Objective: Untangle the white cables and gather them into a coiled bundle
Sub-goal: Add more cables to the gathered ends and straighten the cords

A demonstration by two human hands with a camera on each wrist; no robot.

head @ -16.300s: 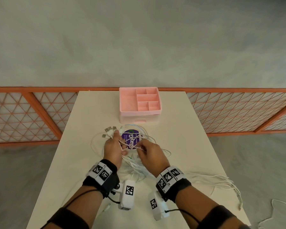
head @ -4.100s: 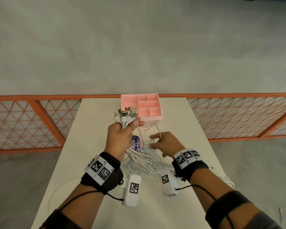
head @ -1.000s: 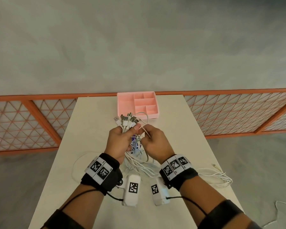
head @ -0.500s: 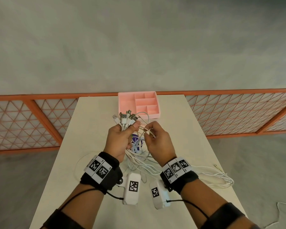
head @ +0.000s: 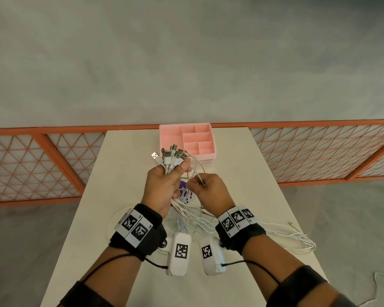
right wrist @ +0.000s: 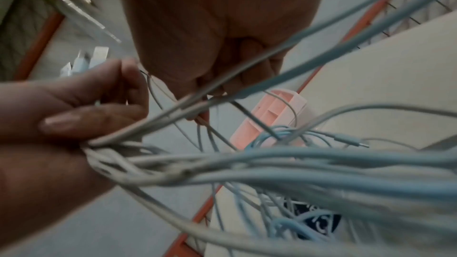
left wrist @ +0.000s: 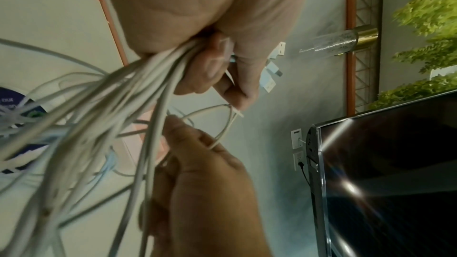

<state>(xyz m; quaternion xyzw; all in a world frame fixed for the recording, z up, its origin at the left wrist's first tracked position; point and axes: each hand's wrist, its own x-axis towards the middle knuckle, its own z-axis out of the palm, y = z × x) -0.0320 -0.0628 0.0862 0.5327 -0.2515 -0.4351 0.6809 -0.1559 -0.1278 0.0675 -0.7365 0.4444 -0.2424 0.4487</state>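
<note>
The left hand (left wrist: 210, 22) is gripping a thick bunch of white cables (left wrist: 128, 105), with their USB plugs (left wrist: 268, 77) poking out past its fingers (left wrist: 237, 85). Just below the left hand, the right hand (left wrist: 205, 183) is pinching a thin cable loop (left wrist: 222, 122) that is arching up to the left hand's fingertip. A purple disc (left wrist: 14, 101) is lying on the white table (left wrist: 49, 17) behind the bunch, and a dark screen (left wrist: 385, 179) is standing well apart from the left hand.
</note>
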